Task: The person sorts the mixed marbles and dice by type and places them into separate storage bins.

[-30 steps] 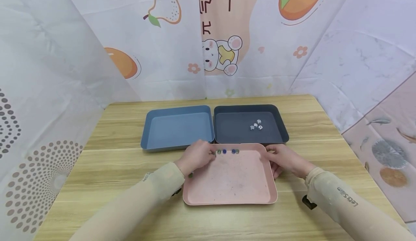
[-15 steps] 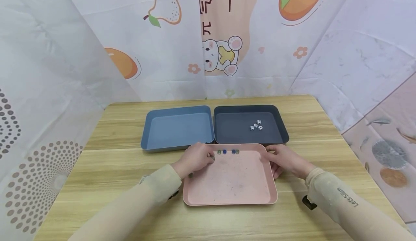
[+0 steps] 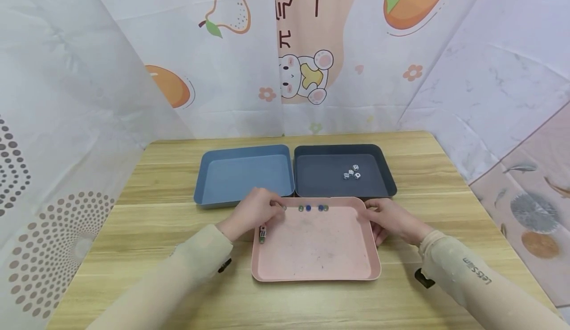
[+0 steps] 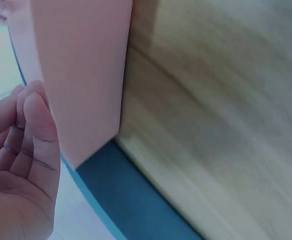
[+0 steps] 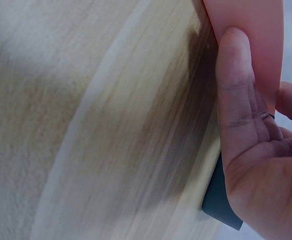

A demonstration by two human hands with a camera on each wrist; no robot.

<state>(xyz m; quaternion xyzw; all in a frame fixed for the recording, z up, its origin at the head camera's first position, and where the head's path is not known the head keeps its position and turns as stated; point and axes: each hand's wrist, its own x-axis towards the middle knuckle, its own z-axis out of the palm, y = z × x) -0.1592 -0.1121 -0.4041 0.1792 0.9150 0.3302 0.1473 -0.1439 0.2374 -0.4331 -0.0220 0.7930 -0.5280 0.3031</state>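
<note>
The shallow pink tray (image 3: pixel 318 246) lies on the table. Along its far wall are several small marbles, among them a blue marble (image 3: pixel 308 208) and a greenish marble (image 3: pixel 301 208). By its left wall lie black-and-white dice (image 3: pixel 262 231) and a green marble (image 3: pixel 261 240). My left hand (image 3: pixel 257 211) is over the tray's far left corner, fingers bent and fingertips close together beside a marble (image 3: pixel 283 208); whether they pinch anything is hidden. My right hand (image 3: pixel 394 217) grips the tray's right wall near the far corner, thumb at the rim and fingers along the outside.
Behind the pink tray stand a blue tray (image 3: pixel 245 177) on the left and a dark navy tray (image 3: pixel 320 176) on the right, side by side. Several white dice (image 3: pixel 351 172) lie in the navy tray. A printed curtain (image 3: pixel 249 107) hangs behind the wooden table (image 3: pixel 156 221).
My left hand has drawn back a little to the left, uncovering a marble at the far wall and the dice by the left wall. The right hand keeps its grip on the tray.
</note>
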